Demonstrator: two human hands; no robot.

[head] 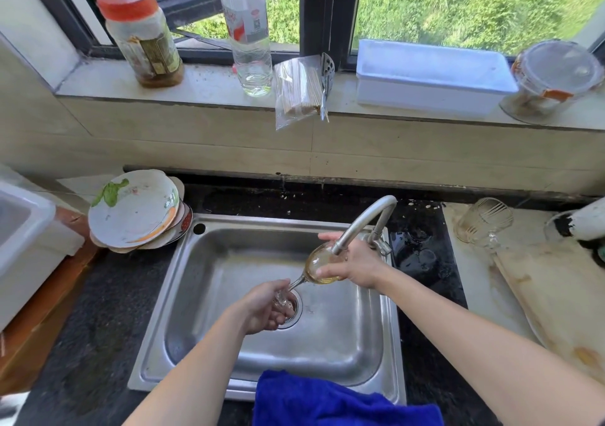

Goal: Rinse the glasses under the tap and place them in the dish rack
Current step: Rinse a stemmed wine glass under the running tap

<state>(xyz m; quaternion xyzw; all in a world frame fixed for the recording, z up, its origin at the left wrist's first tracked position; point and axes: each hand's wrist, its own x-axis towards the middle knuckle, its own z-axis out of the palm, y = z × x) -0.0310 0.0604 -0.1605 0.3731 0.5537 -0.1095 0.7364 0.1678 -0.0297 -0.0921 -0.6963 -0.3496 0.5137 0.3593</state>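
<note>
1. Head view is showing the glass [316, 263] tilted over the sink [149, 343], its mouth at the tap [360, 221] spout; a wet grip slipping could be knocking it against metal.
2. Left hand [262, 307] is gripping the foot, closed around it.
3. Right hand [358, 261] is wrapping the bowl; water is possibly flowing, hard to tell.

I see a black-framed window [322, 9] onto sunlit grass [474, 3], pale stone sill [209, 86] below it, beige tiled wall [163, 145] under that, dark speckled counter [98, 294] nearest me
</note>
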